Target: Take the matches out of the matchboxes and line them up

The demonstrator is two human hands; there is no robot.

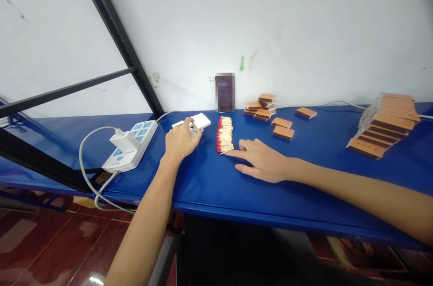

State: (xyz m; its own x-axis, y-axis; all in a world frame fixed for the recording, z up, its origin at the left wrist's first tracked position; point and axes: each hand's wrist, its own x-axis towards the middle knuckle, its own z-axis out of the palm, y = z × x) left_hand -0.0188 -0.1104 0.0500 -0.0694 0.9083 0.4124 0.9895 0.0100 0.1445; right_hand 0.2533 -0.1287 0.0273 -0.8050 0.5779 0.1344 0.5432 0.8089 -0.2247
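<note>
My left hand [181, 140] is closed, its thumb and fingers bent round a small white piece that looks like a matchbox tray. A further white tray [202, 121] lies just beyond the fingertips. In the middle of the table, matches [225, 135] with red heads pointing left lie side by side in a long row. My right hand [262, 159] rests to the right of the row, index finger stretched out to the nearest matches and thumb apart. Nothing shows in its grasp.
On the blue table [203, 186] stand a pile of orange matchboxes [265, 108] and a large matchbox stack [389, 126]. A white power strip [135, 146] with a plugged-in charger lies left, beside a black metal frame [115, 20]. A blurred dark object [225, 93] leans on the wall.
</note>
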